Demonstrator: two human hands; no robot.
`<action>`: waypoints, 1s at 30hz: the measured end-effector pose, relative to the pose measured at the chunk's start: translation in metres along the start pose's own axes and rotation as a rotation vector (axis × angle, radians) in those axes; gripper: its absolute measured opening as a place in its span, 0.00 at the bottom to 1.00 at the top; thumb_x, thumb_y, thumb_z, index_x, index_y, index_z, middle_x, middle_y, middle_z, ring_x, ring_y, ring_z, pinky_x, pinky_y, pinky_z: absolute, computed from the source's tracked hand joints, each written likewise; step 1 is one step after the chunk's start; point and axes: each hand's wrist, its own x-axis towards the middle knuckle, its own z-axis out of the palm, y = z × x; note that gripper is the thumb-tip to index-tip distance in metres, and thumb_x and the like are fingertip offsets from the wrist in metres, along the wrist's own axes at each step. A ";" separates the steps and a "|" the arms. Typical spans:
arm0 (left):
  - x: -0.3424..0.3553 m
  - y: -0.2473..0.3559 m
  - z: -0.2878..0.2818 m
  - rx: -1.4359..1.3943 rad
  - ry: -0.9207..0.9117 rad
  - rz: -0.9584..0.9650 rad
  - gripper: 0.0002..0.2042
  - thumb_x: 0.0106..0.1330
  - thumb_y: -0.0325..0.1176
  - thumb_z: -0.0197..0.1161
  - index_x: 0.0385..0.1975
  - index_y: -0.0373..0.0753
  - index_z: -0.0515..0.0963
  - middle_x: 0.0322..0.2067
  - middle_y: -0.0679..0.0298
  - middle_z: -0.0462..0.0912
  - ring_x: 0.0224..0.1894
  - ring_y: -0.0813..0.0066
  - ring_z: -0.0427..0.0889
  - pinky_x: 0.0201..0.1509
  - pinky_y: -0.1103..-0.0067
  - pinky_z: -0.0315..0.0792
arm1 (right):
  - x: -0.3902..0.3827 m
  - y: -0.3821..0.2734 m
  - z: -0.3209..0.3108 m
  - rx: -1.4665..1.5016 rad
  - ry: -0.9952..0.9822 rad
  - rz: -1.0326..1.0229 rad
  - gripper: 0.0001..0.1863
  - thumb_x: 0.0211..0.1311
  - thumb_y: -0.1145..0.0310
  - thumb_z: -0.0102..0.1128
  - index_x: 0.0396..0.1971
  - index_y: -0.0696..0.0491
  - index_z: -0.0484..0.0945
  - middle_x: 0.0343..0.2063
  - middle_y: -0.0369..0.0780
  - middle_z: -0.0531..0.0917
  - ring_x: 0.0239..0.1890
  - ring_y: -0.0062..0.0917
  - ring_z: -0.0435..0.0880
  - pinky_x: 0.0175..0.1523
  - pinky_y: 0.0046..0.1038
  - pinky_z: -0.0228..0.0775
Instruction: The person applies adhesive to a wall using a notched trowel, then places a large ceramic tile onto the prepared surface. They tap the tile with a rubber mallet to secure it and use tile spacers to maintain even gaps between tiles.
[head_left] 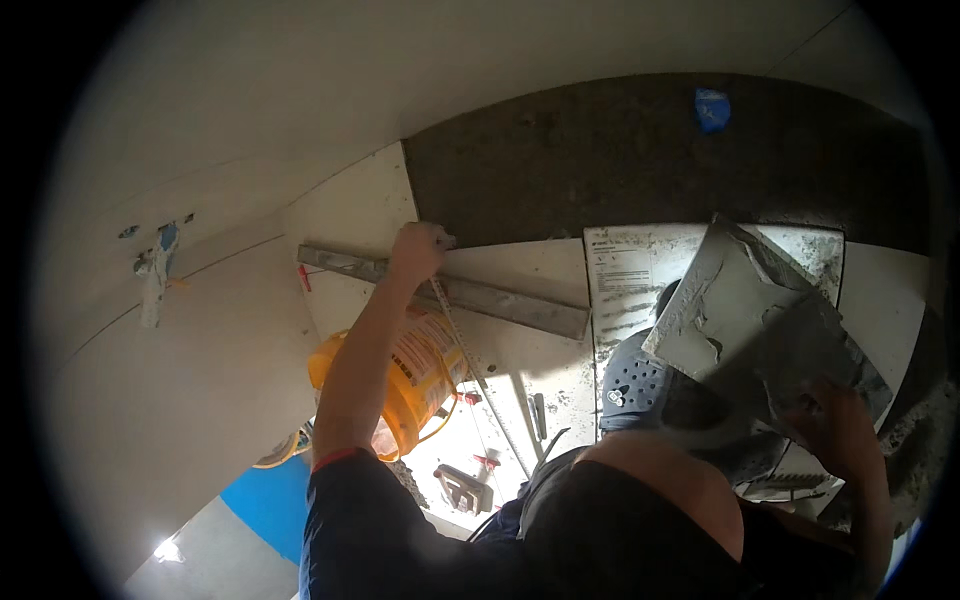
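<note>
My left hand (418,250) is closed above the seam between pale tiles and the dark floor strip; what its fingers hold is hidden. From beneath it a thin, pale measuring strip (478,372) runs down toward my body. A long grey straightedge (515,306) lies across the pale tiles, passing under my left hand and wrist. On the right, a mortar-smeared tile (715,310) is tilted above the floor. My right hand (830,425), in shadow, is closed at its lower right edge, with the fingertips partly hidden.
Beside my left forearm stands an orange bucket (425,375). A clamp-like tool (465,490) lies near my body. A printed board (630,265) rests under my shoe (632,385). A blue scrap (712,110) lies on the dark strip (570,160). Pipe fittings (155,270) protrude from the left wall.
</note>
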 end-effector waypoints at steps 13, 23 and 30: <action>0.016 -0.015 0.004 0.166 -0.081 0.047 0.08 0.51 0.33 0.62 0.23 0.35 0.82 0.27 0.51 0.83 0.34 0.52 0.82 0.42 0.65 0.77 | -0.005 -0.008 -0.003 0.008 -0.005 0.042 0.15 0.54 0.68 0.66 0.40 0.58 0.77 0.33 0.49 0.82 0.37 0.46 0.82 0.39 0.40 0.72; 0.012 -0.009 0.013 0.184 -0.009 0.063 0.08 0.57 0.32 0.59 0.28 0.36 0.84 0.30 0.49 0.83 0.36 0.49 0.82 0.43 0.63 0.77 | -0.001 -0.006 -0.001 -0.012 -0.024 0.129 0.16 0.55 0.68 0.65 0.41 0.60 0.77 0.34 0.49 0.82 0.38 0.46 0.82 0.44 0.40 0.72; 0.009 0.013 -0.007 0.056 -0.185 -0.069 0.09 0.56 0.31 0.58 0.30 0.36 0.84 0.32 0.48 0.83 0.37 0.50 0.82 0.44 0.63 0.77 | -0.005 0.003 0.009 -0.068 0.027 0.054 0.16 0.54 0.67 0.66 0.41 0.59 0.78 0.34 0.48 0.82 0.38 0.46 0.81 0.45 0.41 0.72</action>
